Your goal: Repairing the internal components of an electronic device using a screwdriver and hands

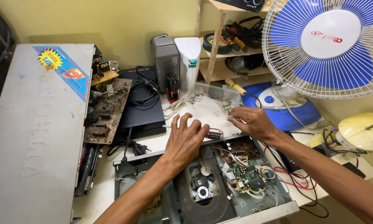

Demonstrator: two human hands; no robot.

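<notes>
- Nearest the camera, at 6 o'clock, an opened disc player (203, 195) lies with its lid off, showing the disc tray, a green circuit board and white ribbon wires.
- Left hand (186, 139) rests spread, fingers splayed, on the player's rear edge, touching a red-and-white screwdriver (211, 133) lying just beyond it.
- Right hand (253, 122), at 1 o'clock from the left, has its fingertips drawn together on the table; what it pinches cannot be told.
- White worktable (203, 112) is crowded; a yellow wall stands behind.
- Grey metal cover (33, 132) fills 9 o'clock, a bare circuit board (105, 112) beside it.
- Clear plastic tray (217, 93) at 12 o'clock holds small metal parts.
- Wooden shelf (232, 52) carries tape and tools; a blue-bladed fan (329, 45) stands at 2 o'clock.
</notes>
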